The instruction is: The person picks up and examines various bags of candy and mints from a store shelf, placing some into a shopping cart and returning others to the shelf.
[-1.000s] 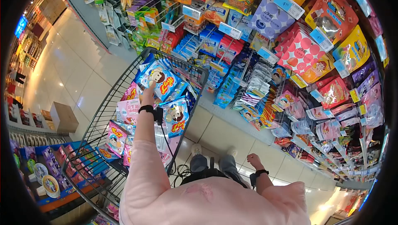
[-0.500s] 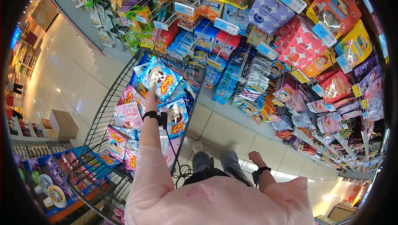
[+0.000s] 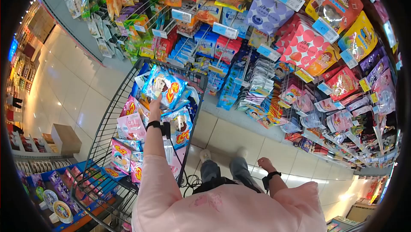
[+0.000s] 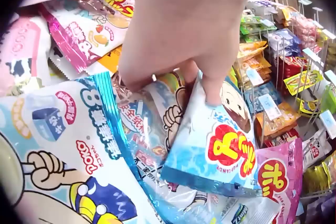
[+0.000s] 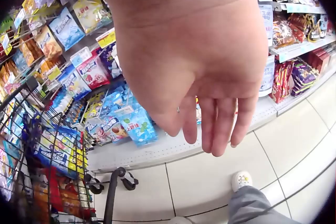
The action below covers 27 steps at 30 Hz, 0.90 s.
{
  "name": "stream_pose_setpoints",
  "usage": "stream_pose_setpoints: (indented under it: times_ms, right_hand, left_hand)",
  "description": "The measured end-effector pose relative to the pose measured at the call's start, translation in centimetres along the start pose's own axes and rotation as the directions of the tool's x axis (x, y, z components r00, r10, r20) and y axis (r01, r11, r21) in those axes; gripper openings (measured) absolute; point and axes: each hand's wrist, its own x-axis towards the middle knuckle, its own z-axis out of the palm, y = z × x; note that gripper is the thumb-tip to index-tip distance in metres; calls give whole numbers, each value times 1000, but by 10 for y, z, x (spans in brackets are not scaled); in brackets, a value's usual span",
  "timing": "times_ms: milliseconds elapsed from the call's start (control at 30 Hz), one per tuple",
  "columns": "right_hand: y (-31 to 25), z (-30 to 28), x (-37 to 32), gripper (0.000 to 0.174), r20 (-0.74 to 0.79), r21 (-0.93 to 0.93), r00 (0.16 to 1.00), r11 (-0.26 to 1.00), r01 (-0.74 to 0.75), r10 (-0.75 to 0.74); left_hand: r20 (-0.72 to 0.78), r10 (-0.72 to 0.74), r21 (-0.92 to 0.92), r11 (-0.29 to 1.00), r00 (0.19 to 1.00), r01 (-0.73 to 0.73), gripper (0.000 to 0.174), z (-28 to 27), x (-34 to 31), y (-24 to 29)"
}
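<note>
My left hand (image 3: 155, 109) reaches into the shopping cart and pinches the top end of a blue-and-white popping candy bag (image 3: 165, 87) with a cartoon face and red-yellow lettering. Seen from the left wrist, the thumb lies on the front of this candy bag (image 4: 223, 142), the other fingers mostly hidden behind it. Beneath and beside it lie a similar blue lollipop bag (image 4: 58, 155) and a pink popping candy bag (image 4: 278, 179). Away from the cart, my right hand (image 5: 189, 66) hangs at my side, fingers loosely bent and holding nothing.
The black wire cart (image 3: 191, 140) is heaped with candy bags, including a pale pink bag (image 3: 132, 126). Hanging racks of sweets with price tags (image 3: 224, 31) line the front and right. A cardboard box (image 3: 66, 138) stands across the aisle; a cable (image 3: 191, 181) hangs near my waist.
My left hand keeps hold of the blue candy bag, which has tilted and shifted slightly towards the cart's far right. The right hand stays at my side. The head view has shifted a little.
</note>
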Motion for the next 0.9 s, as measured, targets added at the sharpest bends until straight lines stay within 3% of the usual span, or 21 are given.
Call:
stream_pose_setpoints:
  times_ms: [33,100,133,167,233,267,400,567,633,700,733,800,833,867,900]
  right_hand:
    - [-4,-1,-2,25,0,37,999,999,-34,34]
    - [-17,-6,-7,25,28,102,996,991,-82,80]
    - [-19,-8,-8,25,23,103,997,992,-79,77]
    - [-21,-8,-8,25,30,116,999,993,-31,27]
    - [-16,-6,-2,25,41,132,999,991,23,-28]
    - [-15,-6,0,24,46,115,998,993,32,-37]
    - [-17,-6,7,22,19,127,998,990,61,-64]
    - [-46,-7,18,22,-18,237,981,952,192,-193]
    - [-83,-11,18,21,-16,203,941,920,334,-338]
    - [-138,-18,7,28,-5,139,887,879,457,-461]
    - [-166,-19,0,33,8,103,868,864,494,-497]
    - [-215,-19,-14,45,1,297,812,776,557,-584]
    - [-237,-18,-19,51,-18,323,765,720,614,-644]
    - [-258,-18,-24,58,-38,348,713,660,666,-700]
    - [-278,-18,-31,62,-122,328,611,549,769,-783]
  left_hand:
    - [-77,6,82,997,997,0,32,-4,-3,6]
    - [-195,116,-71,989,974,-132,29,0,-15,21]
    - [-220,210,-75,970,953,-231,35,3,-26,29]
    - [-220,213,-77,969,952,-235,35,4,-40,44]
    - [-265,237,294,943,935,-156,30,1,-60,67]
    - [-264,244,79,970,933,-232,32,1,-58,67]
    - [-349,381,-94,895,856,-436,24,-4,-54,73]
    - [-373,522,-10,824,767,-566,21,0,-101,109]
    - [-291,599,-24,775,746,-631,20,6,-130,123]
    - [-253,586,25,799,770,-600,18,13,-160,130]
    - [-214,566,-88,801,797,-592,16,17,-170,130]
    - [-59,490,-274,829,870,-486,16,23,-196,130]
    - [-54,499,-271,826,865,-494,16,29,-213,131]
    - [18,447,-371,834,894,-410,20,37,-230,131]
    - [97,399,-460,830,912,-315,24,45,-244,130]
